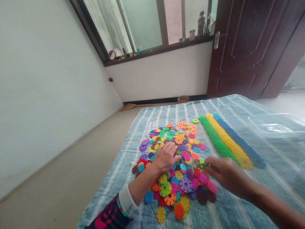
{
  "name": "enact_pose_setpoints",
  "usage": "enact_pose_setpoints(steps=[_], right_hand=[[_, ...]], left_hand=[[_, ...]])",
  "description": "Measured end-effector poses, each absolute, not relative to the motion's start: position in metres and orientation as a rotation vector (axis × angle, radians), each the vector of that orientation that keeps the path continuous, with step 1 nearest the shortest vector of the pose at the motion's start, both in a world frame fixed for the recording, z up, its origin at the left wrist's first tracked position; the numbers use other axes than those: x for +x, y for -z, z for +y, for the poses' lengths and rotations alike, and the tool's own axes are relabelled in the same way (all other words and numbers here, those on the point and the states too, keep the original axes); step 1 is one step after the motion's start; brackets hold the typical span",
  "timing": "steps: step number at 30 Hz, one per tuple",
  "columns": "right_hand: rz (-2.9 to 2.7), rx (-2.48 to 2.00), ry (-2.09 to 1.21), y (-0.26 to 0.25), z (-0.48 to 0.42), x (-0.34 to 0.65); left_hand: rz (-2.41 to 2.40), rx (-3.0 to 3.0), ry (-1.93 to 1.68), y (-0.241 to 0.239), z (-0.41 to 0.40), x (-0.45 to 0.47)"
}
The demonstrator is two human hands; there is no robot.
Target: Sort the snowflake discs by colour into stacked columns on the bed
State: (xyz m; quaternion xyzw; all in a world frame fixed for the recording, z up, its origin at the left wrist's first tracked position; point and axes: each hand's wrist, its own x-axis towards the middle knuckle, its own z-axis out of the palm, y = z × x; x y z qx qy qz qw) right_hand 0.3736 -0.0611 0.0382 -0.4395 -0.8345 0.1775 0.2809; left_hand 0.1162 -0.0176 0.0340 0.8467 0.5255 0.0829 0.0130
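A spread-out pile of colourful notched snowflake discs point(186, 184) lies on the striped blue cloth. My left hand point(165, 156) rests palm down over the middle of the pile, thumb apart from the other fingers. Its fingertips touch the discs and are partly hidden among them. At the pile's right side my right hand point(221, 170) pinches green snowflake discs point(202, 165) seen nearly edge-on. Beyond it lie three long rows of overlapping discs: a green row point(218, 140), a yellow row point(226, 141) and a blue row point(238, 143).
The striped cloth point(114, 190) covers a low, bed-like surface. A clear plastic bin point(277, 127) stands at the right. A lone lime disc point(195, 121) lies by the green row's far end. Behind are a windowsill with small items and a dark red door point(243, 47).
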Motion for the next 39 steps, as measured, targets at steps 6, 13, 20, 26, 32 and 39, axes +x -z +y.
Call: enact_pose_setpoints(steps=[6,13,20,26,32,39], right_hand=[[-2.249,-1.111,-0.527,-0.042,-0.065,0.372],[-2.261,-1.097,-0.532,-0.044,-0.066,0.374],[-2.265,-1.089,-0.531,-0.046,-0.067,0.373],[-2.291,-1.060,-0.530,-0.048,-0.068,0.372],[-2.311,-1.063,-0.517,-0.049,-0.069,0.372],[-2.316,-1.053,-0.498,-0.051,-0.068,0.373]], left_hand=[[1.738,2.551,-0.158,-0.041,0.032,0.076],[1.701,2.552,-0.281,-0.042,0.016,0.075],[1.695,2.553,-0.156,-0.036,0.007,0.089],[1.734,2.607,-0.198,-0.041,0.021,0.108],[1.671,2.625,-0.129,-0.035,0.045,0.110],[1.603,2.619,-0.257,-0.039,0.031,0.105]])
